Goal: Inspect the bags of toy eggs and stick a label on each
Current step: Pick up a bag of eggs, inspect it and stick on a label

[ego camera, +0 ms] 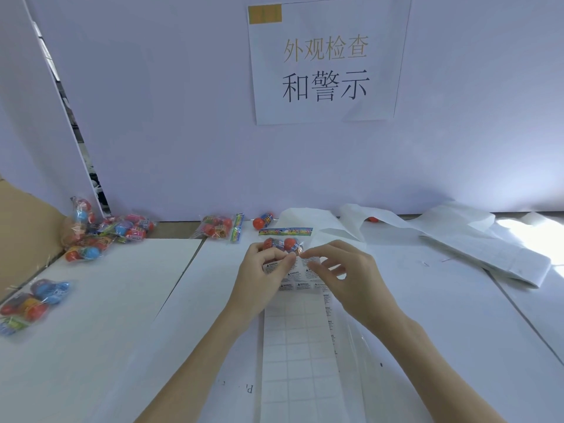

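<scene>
A clear bag of red toy eggs (283, 241) with a colourful header card lies at the table's middle, just beyond my hands. A long white sheet of warning labels (300, 331) runs from my hands toward me; its near part is bare backing. My left hand (259, 270) rests on the top of the sheet with fingertips curled at the bag's lower edge. My right hand (341, 270) pinches a small label at the sheet's top edge between thumb and forefinger, close to the left fingertips.
More egg bags lie in a pile at the far left (106, 233), one at the near left (33, 300) and one at the back (218, 227). Used white backing sheets (488, 248) sprawl at the right. A cardboard box edge (27, 221) stands left. A white partition with a paper sign (326, 62) closes the back.
</scene>
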The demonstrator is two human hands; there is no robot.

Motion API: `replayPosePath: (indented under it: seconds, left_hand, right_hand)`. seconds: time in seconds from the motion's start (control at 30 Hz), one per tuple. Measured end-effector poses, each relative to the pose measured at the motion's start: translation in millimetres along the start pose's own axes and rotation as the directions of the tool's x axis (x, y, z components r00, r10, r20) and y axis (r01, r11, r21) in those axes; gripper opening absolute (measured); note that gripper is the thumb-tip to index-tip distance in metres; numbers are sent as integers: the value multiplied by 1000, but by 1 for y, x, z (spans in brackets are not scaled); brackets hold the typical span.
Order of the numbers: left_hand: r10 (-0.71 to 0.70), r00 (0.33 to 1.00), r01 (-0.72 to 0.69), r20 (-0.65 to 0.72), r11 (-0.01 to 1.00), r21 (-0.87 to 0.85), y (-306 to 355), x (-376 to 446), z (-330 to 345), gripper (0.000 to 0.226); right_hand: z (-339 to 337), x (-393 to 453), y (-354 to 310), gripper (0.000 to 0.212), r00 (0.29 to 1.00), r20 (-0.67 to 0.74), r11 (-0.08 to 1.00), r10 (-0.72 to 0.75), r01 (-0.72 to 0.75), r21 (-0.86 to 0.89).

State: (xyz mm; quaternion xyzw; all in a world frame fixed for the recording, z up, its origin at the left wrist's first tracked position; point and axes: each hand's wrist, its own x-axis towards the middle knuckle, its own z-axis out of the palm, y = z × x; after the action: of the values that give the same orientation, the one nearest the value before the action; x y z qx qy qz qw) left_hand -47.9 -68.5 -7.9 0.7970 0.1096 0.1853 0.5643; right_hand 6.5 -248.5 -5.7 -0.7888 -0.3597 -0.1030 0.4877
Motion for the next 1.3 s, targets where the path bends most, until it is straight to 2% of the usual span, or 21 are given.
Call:
replayPosePath:
  seconds: [0.1,0.17,0.3,0.4,0.57,0.7,0.87,1.1,1.3]
  left_hand:
    - [-1,1000,1,-9,1000,-4,0,-1,-1,14]
    - [0,1000,-1,-18,1000,-9,0,0,-1,14]
    - [12,1000,-13,-28,999,-34,-1,1,-2,13]
    - [28,999,-34,-45,990,-140,1,1,-4,27]
    - [131,986,-156,-107,948,-276,2,4,-12,31]
    - [148,986,-167,-81,916,-364,3,4,-12,34]
    - [239,970,-215,34,918,-334,4,1,-9,36]
    - [215,976,-196,16,918,-343,6,-1,-7,32]
    - [208,976,-175,64,926,-335,6,-2,-5,41]
  right_hand:
    - [0,0,-3,20,997,-52,998,-55,55,8]
    - [-1,1,-8,18,993,-109,998,-39,43,41]
    - [-5,5,-14,20,969,-231,974,86,-33,224]
    - [-10,7,-13,23,947,-246,932,206,-114,343]
    - [-13,7,-13,27,931,-223,873,288,-160,461]
    - [-11,7,-14,28,939,-154,845,308,-195,498]
    - [-5,6,-15,34,949,-39,821,314,-250,513]
    - [-3,6,-15,35,951,-48,831,306,-242,502]
    - [-1,4,-16,33,953,-49,857,298,-245,453]
